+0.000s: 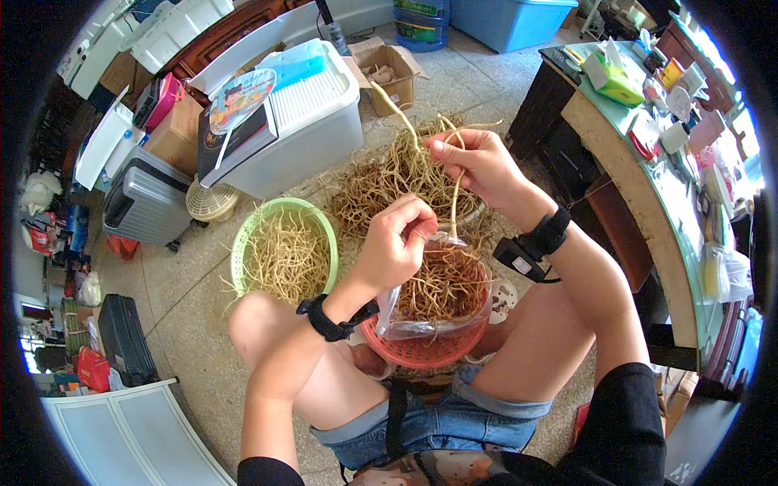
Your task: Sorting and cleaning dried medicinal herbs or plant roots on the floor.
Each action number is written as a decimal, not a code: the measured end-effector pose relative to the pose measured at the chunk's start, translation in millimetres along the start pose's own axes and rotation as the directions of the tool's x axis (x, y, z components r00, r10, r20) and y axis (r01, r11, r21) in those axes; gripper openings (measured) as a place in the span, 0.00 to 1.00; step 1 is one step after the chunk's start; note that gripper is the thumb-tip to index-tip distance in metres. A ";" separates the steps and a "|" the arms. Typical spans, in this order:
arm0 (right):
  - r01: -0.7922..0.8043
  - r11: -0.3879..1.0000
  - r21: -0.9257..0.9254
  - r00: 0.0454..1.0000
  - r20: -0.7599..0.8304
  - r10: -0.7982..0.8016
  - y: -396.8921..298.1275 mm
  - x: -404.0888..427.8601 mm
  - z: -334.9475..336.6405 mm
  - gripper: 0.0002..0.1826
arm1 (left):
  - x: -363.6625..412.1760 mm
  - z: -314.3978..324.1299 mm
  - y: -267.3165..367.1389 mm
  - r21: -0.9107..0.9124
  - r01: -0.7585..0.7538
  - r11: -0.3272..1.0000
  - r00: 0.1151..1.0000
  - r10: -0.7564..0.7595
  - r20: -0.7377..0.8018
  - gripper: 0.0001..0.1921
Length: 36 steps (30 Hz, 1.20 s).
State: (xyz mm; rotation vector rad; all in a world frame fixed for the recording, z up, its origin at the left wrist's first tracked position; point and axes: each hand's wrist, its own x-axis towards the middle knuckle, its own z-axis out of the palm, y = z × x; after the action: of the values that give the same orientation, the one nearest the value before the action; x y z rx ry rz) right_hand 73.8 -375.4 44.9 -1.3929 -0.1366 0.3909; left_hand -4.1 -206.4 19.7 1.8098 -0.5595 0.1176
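Observation:
Long pale root strands (398, 108) are pinched between the fingers of my right hand (480, 164), and one end hangs down toward the red basket. My left hand (398, 243) is lower and to the left, its fingers curled together; whether a strand is between them cannot be told. Behind both hands lies a large heap of tangled brown roots (364, 194). Below them, a red plastic basket (422, 358) lined with a clear plastic bag holds reddish-brown roots (444, 288). A green plastic basket (238, 255) of pale, cleaner roots (289, 258) stands on the left.
A lidded plastic storage box (292, 140) stands behind the green basket, beside a grey suitcase (149, 203) and a round beige basket (211, 200). An open cardboard box (398, 91) sits behind the heap. A cluttered glass-topped desk (662, 200) curves along the right.

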 end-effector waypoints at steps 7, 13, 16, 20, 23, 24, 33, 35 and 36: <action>-0.040 0.975 0.218 0.994 0.110 0.016 -16.2 -4.1 -12.7 0.07 | 5.7 -11.8 -11.9 -0.235 0.457 0.858 0.888 -0.456 0.060 0.14; -0.039 0.990 0.135 0.938 0.347 -0.010 -11.1 -14.8 -6.4 0.04 | 10.1 -16.4 -35.1 -0.548 0.604 0.579 0.783 -0.558 0.274 0.15; -0.023 0.997 -0.079 0.887 0.458 0.057 -11.6 -22.7 0.7 0.07 | 13.9 -25.0 -45.0 -0.811 0.463 0.358 0.846 -0.453 0.283 0.19; -0.046 0.945 -0.324 0.837 0.503 0.213 -12.6 -26.9 8.9 0.07 | 18.1 -33.5 -57.9 -0.928 0.284 0.241 0.853 -0.506 0.129 0.15; 0.101 0.946 -0.309 0.733 0.666 0.140 -3.9 -20.3 10.4 0.08 | 19.7 -42.6 -60.6 -0.934 0.190 0.302 0.869 -0.494 0.018 0.13; 0.103 0.943 -0.317 0.755 0.642 0.134 2.4 -20.0 11.3 0.10 | 20.1 -44.7 -55.5 -0.925 0.175 0.336 0.871 -0.491 -0.014 0.13; -0.072 0.952 -0.296 0.833 0.508 0.221 1.8 -19.1 20.5 0.15 | 18.5 -45.4 -32.7 -0.567 0.136 0.812 0.901 -0.340 -0.270 0.10; -0.060 0.956 -0.288 0.890 0.419 0.183 -1.8 -20.5 23.5 0.22 | 17.8 -43.2 -33.3 -0.446 0.122 0.887 0.910 -0.279 -0.306 0.10; -0.049 0.955 -0.293 0.898 0.405 0.171 -3.2 -20.9 24.8 0.23 | 17.1 -42.0 -33.6 -0.373 0.125 0.919 0.911 -0.256 -0.324 0.10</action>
State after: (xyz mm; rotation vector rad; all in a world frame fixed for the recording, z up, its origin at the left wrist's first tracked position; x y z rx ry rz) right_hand 47.0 -360.0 55.3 -1.5768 -0.4899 0.7978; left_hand 33.8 -165.9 9.6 1.4404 -0.1177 0.2046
